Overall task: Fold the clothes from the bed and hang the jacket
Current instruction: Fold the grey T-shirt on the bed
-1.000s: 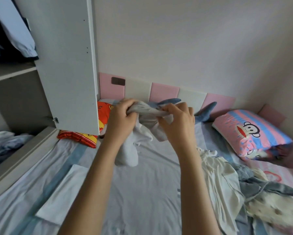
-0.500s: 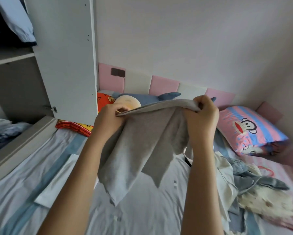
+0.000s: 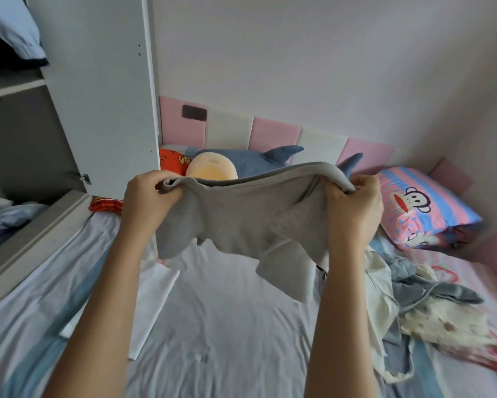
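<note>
A: Left edge, what is listed?
B: One wardrobe (image 3: 26,133), its door (image 3: 103,96) open; crumpled clothes (image 3: 5,216) on the lower shelf.
A: Next, on the bed (image 3: 227,334)?
B: One folded white cloth (image 3: 155,305), flat on the sheet, beside the person's left forearm.
A: The hands?
B: Left hand (image 3: 145,196), fingers curled, pinching one end of the top edge of a grey garment (image 3: 241,216). Right hand (image 3: 353,208), likewise clenched on the other end. The garment is stretched between them, held up in the air above the middle of the bed, its lower part hanging loose.
A: Behind it?
B: One red cushion (image 3: 171,160) and one blue shark toy (image 3: 250,159), both against the pink-and-white padded wall panels (image 3: 273,133).
A: Right side?
B: One heap of unfolded clothes (image 3: 419,305), white, grey-blue and spotted, just beside the right forearm. One striped pillow (image 3: 431,208) with a monkey face, in the far corner.
</note>
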A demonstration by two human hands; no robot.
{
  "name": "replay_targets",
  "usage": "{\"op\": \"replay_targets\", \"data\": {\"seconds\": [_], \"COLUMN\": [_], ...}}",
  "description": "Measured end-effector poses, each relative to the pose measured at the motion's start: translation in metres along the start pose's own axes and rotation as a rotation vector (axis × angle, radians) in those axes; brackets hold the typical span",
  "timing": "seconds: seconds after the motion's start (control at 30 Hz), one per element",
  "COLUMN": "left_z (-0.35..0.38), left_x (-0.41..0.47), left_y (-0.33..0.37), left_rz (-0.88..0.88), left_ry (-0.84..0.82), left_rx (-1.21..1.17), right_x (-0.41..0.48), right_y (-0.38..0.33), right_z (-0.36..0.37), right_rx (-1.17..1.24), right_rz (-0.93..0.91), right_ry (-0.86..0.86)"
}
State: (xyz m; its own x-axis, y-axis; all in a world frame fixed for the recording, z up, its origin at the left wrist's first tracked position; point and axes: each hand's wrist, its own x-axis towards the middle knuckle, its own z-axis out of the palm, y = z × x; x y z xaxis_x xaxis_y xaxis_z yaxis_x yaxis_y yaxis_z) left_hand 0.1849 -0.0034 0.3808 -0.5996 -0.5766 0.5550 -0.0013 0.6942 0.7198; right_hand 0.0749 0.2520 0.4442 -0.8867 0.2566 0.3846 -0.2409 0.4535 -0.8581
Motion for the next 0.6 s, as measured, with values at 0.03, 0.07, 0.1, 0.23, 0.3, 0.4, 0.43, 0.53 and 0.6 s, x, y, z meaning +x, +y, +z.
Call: {"op": "replay_targets", "data": {"seconds": [0.03, 0.07, 0.1, 0.23, 0.3, 0.4, 0.43, 0.53, 0.6], "left_z": [0.0, -0.001, -0.001, 0.003, 0.004, 0.005, 0.004, 0.002, -0.001], "left_x": [-0.001, -0.001, 0.0, -0.001, -0.002, -0.006, -0.008, -0.01, -0.009], "left_y": [0.0, 0.001, 0.002, 0.003, -0.001, 0.004, 0.008, 0.014, 0.011], "left_rz": [-0.003, -0.01, -0.015, -0.046, -0.061, -0.053, -0.074, -0.074, -0.047], "left_ry": [-0.01, -0.016, -0.011, 0.028, 0.031, 0.018, 0.038, 0.132, 0.154], "left_rx": [-0.024, -0.052, -0.071, -0.022, 0.0, 0.056, 0.08, 0.1, 0.094], "right_x": [0.001, 0.001, 0.002, 0.005, 0.004, 0.004, 0.004, 0.007, 0.01], "right_y": [0.004, 0.007, 0.011, 0.024, 0.029, 0.035, 0.037, 0.045, 0.051], "right_z": [-0.002, -0.003, -0.004, -0.007, -0.008, -0.008, -0.007, -0.008, -0.011], "right_rx": [-0.021, -0.045, -0.071, -0.16, -0.143, -0.108, -0.103, -0.079, -0.036], "right_rz": [0.016, 0.018, 0.008, -0.077, -0.116, -0.122, -0.138, -0.203, -0.198], "right_ry": [-0.019, -0.038, -0.059, -0.224, -0.316, -0.381, -0.401, -0.384, -0.294]}}
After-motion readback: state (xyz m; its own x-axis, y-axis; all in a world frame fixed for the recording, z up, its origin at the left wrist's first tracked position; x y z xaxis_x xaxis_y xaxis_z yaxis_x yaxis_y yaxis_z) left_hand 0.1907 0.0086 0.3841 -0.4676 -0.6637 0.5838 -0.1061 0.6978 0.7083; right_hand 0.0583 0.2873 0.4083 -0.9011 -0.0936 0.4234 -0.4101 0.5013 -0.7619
